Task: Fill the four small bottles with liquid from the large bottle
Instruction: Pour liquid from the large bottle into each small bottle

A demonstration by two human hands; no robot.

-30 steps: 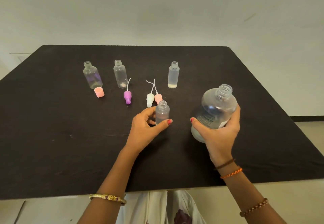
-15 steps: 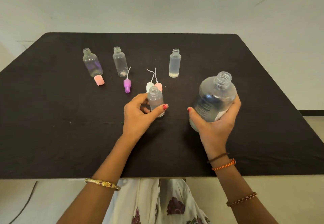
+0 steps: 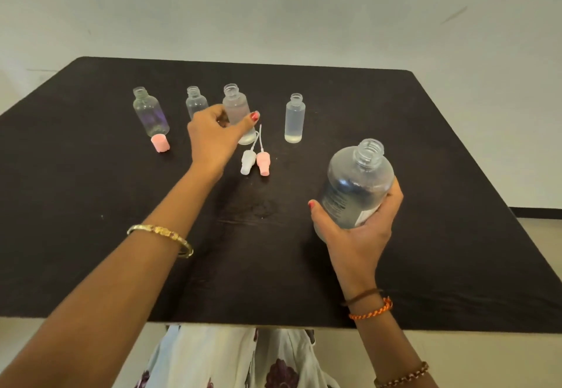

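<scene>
Left hand (image 3: pixel 213 135) pinching an upright small bottle (image 3: pixel 236 111) in the far row on the surface (image 3: pixel 91 235); right hand (image 3: pixel 359 223) wrapped round the large bottle (image 3: pixel 355 187), near and rightward, neck tilted away.

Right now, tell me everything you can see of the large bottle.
The large bottle is clear, round-shouldered plastic with a short threaded neck, open, no cap on it. A label with small print wraps its lower side. It looks partly filled with clear liquid; the level is hard to read. It tilts with its mouth away from the person, held just above the table at the right. The right hand grips its lower body, thumb on the left side, fingers round the right. Nothing else touches it.
</scene>
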